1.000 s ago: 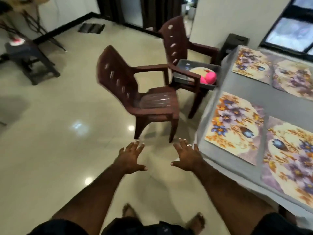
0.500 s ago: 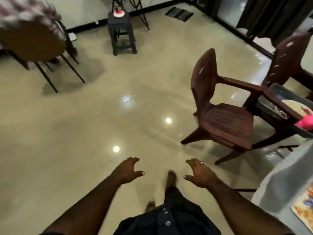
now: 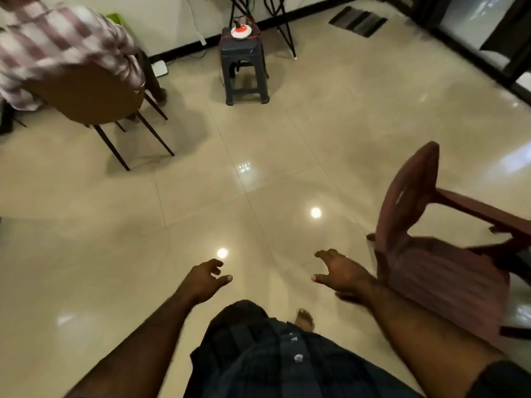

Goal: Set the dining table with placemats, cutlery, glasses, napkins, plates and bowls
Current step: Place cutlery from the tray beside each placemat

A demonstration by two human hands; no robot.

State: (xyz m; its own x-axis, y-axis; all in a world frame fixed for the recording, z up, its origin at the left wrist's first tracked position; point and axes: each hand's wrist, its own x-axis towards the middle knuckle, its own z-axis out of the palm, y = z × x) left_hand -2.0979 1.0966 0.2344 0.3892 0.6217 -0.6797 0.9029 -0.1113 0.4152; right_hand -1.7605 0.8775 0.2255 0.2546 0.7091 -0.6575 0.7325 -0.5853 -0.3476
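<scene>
Both my hands hang in front of me over the glossy tile floor and hold nothing. My left hand (image 3: 205,278) has loosely curled fingers. My right hand (image 3: 342,272) is spread and relaxed, close to the back of a dark red plastic armchair (image 3: 425,248) at the right. No table, placemat, plate or cutlery is in view.
A person in a checked shirt (image 3: 57,47) sits on a brown chair (image 3: 89,96) at the upper left. A dark plastic stool (image 3: 244,70) with a red and white object on top stands by the far wall. A floor mat (image 3: 357,21) lies at the upper right.
The view has swung left, away from the table with its placemats and the tub of dishes. Both hands stay empty, their fingers a little more curled than before.
</scene>
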